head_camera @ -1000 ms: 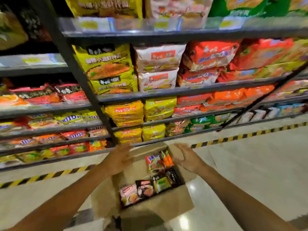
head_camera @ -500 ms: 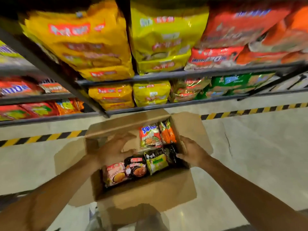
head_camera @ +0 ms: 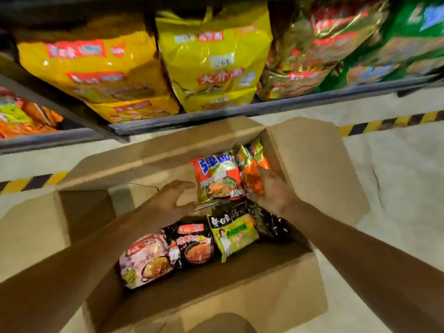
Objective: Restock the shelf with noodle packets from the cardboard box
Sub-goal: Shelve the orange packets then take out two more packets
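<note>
— Where are the hands?
— Both in the cardboard box [head_camera: 312, 164] below the shelf [head_camera: 216, 116]. The right hand [head_camera: 271, 191] grips orange noodle packets [head_camera: 252, 174] at the far right; the left hand [head_camera: 170, 203] hovers beside a red packet [head_camera: 216, 176], fingers [head_camera: 185, 185] spread, holding nothing.

Pale glossy floor [head_camera: 396, 179], yellow-and-black hazard tape [head_camera: 384, 123] along its edge, dim store lighting
</note>
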`<state>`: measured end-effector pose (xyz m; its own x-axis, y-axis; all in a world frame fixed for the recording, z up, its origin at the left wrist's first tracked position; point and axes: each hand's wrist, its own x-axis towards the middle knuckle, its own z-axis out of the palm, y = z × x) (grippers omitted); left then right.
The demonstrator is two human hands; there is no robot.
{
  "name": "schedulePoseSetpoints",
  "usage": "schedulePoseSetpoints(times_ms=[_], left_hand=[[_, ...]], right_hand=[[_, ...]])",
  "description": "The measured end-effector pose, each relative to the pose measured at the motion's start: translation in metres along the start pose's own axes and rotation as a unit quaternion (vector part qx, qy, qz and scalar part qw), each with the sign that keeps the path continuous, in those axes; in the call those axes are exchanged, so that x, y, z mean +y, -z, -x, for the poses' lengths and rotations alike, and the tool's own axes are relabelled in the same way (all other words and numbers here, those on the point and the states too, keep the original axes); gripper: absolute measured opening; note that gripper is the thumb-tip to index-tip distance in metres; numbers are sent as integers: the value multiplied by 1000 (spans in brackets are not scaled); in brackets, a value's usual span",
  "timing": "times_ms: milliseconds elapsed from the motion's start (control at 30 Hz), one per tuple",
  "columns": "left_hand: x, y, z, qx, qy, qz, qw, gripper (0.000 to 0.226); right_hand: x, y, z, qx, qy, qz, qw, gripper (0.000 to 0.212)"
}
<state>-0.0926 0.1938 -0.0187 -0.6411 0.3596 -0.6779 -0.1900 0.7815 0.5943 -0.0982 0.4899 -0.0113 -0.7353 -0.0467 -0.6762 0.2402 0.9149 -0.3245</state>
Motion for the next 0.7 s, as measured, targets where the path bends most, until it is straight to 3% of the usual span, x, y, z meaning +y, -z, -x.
schedulePoseSetpoints(times_ms=[300, 500, 700], left_hand=[[-33, -29, -40, -1, 20, 13, 1000, 50], [-44, -41, -39, -3, 47, 24, 999, 52], [-39, -42, -49, -4, 79, 54, 995, 53]], right_hand=[[-16, -30, -39, 83, -45, 140, 986, 73], [-23, -28, -60, 48, -42, 257, 964, 65], [-12, -23, -53, 71, -28, 197, 977, 58]])
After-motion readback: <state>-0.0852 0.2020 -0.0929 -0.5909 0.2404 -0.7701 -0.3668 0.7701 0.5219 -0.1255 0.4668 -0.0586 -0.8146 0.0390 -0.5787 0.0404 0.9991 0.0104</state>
